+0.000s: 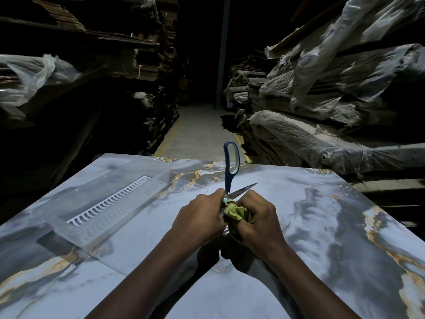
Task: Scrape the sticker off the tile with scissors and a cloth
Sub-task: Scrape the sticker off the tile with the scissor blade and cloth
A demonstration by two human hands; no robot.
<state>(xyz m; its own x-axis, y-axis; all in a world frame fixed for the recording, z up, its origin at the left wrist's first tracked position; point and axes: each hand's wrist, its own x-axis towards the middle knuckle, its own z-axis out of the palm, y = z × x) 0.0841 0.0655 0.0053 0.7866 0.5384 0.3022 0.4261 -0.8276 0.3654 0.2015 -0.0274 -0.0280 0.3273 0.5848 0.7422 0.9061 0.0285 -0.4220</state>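
Note:
A large grey marble-patterned tile (322, 226) with gold veins lies flat in front of me. My left hand (200, 222) grips blue-handled scissors (230, 166) near the pivot; one handle loop stands upright and a bare blade points up to the right. My right hand (257, 217) holds a crumpled yellow-green cloth (234, 212) bunched against the scissors. Both hands meet just above the tile's middle. I cannot make out the sticker; the spot beneath my hands is hidden.
A clear plastic tray (103, 203) with a white slotted insert lies on the tile's left part. Stacks of cardboard (128, 65) rise on the left, plastic-wrapped stacks (333, 100) on the right. A dim concrete aisle (200, 132) runs ahead.

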